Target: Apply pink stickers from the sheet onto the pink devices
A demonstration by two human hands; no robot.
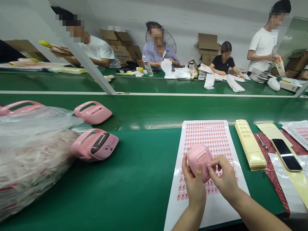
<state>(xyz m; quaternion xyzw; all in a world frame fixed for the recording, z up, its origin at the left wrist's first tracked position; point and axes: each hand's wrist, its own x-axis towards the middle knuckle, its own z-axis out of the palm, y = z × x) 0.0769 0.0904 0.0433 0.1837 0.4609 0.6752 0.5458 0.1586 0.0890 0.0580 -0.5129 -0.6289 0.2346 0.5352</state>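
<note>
My left hand (193,186) grips a small pink plastic device (199,158) from below, held above a white sheet of small pink stickers (209,138). My right hand (223,178) has its fingers pinched against the device's right side, pressing on it; anything between the fingertips is too small to see. Two more pink devices lie on the green table to the left, one near (95,144) and one farther back (92,112).
A large clear plastic bag (31,154) of packets fills the left. To the right lie a stack of yellow sheets (250,144), tweezers (262,141), a phone (286,154) and more sticker sheets (298,131). Several people work across the green conveyor (168,109), with cardboard boxes (208,45) behind.
</note>
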